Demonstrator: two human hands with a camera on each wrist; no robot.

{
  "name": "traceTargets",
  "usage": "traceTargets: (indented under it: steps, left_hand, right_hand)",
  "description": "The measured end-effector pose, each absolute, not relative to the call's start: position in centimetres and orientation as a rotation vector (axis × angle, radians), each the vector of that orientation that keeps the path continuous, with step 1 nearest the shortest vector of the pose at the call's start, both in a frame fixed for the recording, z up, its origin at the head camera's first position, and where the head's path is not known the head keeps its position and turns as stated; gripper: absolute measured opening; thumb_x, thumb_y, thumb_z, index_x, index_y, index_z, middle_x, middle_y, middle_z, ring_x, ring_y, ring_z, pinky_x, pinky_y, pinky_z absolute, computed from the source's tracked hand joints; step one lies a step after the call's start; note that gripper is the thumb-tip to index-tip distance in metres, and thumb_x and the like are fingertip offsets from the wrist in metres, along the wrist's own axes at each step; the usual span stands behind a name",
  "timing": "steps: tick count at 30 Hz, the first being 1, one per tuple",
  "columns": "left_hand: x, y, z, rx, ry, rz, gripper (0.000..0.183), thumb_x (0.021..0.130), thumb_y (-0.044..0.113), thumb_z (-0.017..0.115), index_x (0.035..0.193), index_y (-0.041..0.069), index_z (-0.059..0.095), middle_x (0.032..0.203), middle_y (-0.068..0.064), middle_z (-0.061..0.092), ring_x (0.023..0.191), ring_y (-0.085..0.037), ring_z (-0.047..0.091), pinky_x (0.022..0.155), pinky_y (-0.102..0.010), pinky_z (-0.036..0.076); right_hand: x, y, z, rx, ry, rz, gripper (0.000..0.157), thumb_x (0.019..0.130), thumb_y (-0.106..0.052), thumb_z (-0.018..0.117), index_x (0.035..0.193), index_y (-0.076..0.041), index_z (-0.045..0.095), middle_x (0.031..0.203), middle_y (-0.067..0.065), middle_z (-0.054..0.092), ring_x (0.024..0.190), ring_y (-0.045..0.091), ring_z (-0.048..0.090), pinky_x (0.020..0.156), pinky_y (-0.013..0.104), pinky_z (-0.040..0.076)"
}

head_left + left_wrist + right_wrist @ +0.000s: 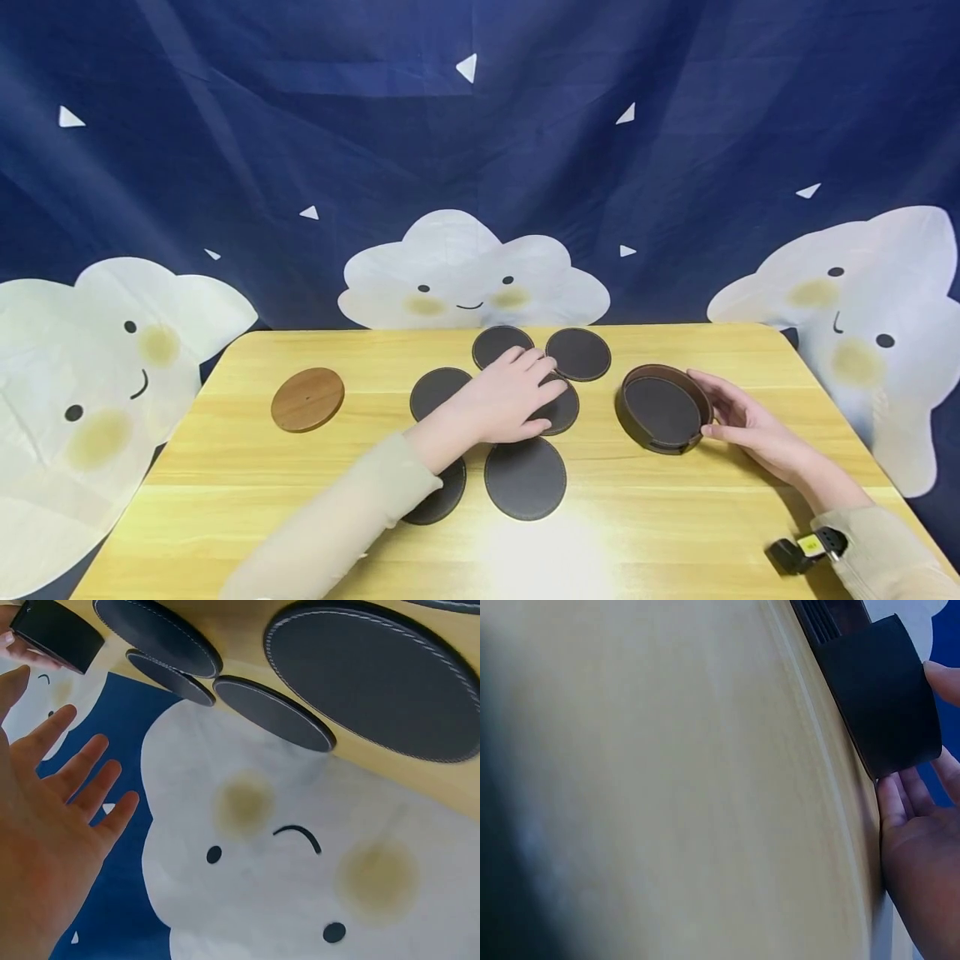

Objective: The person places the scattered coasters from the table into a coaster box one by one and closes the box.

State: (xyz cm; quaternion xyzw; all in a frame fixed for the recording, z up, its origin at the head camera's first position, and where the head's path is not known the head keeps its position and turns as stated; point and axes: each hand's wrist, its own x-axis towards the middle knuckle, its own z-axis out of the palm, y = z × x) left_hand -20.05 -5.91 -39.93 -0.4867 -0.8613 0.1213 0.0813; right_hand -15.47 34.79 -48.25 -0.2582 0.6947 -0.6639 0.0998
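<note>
Several round black stitched coasters lie spread over the middle of the table. My left hand (506,400) hovers with fingers spread above one coaster (561,408), partly hiding it; in the left wrist view the left hand (56,817) holds nothing. Another coaster (525,479) lies just in front of it. On the right stands a round dark coaster holder (628,425) with an open slot at its front and black coasters (663,410) inside. My right hand (757,433) grips the holder's right side, thumb near the front and fingers behind; the right wrist view shows its outer wall (885,697).
A round wooden disc (307,400) lies on the left of the wooden table (225,500). Two coasters sit near the back edge, one being the far-right coaster (578,354). My left forearm partly covers a coaster (438,496). Behind hangs a blue cloth (375,142) with clouds.
</note>
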Motion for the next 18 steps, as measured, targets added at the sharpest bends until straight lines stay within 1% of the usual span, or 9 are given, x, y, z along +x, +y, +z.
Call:
traceTargets:
  steps: [6, 13, 18]
  left_hand:
    - [-18.6, -8.7, -39.5, -1.442, -2.541, 0.342, 0.052, 0.099, 0.055, 0.064, 0.141, 0.025, 0.063, 0.148, -0.005, 0.057, 0.14, -0.028, 0.05, 0.118, -0.044, 0.04]
    - [-16.4, -11.8, -39.2, -1.435, -2.611, 0.274, 0.057, 0.096, 0.053, 0.07, 0.145, 0.023, 0.062, 0.155, -0.01, 0.054, 0.147, -0.032, 0.047, 0.124, -0.05, 0.038]
    - [-14.9, -13.5, -39.1, -1.409, -2.618, 0.247, 0.062, 0.093, 0.055, 0.073, 0.145, 0.024, 0.062, 0.152, -0.011, 0.054, 0.147, -0.035, 0.047, 0.123, -0.052, 0.038]
  right_hand:
    - [-15.5, 34.8, -48.3, -0.741, 2.079, -1.947, 0.078, 0.094, 0.023, 0.05, 0.165, 0.003, 0.026, 0.16, -0.016, 0.048, 0.145, -0.01, 0.044, 0.112, 0.005, 0.032]
    - [-15.5, 34.9, -48.4, -0.733, 2.06, -1.964, 0.079, 0.094, 0.023, 0.049, 0.166, 0.003, 0.025, 0.16, -0.015, 0.049, 0.145, -0.009, 0.045, 0.112, 0.006, 0.034]
    - [-15.5, 35.0, -48.5, -0.728, 2.074, -1.958, 0.079, 0.093, 0.023, 0.05, 0.165, 0.003, 0.025, 0.16, -0.016, 0.049, 0.145, -0.009, 0.045, 0.112, 0.006, 0.033]
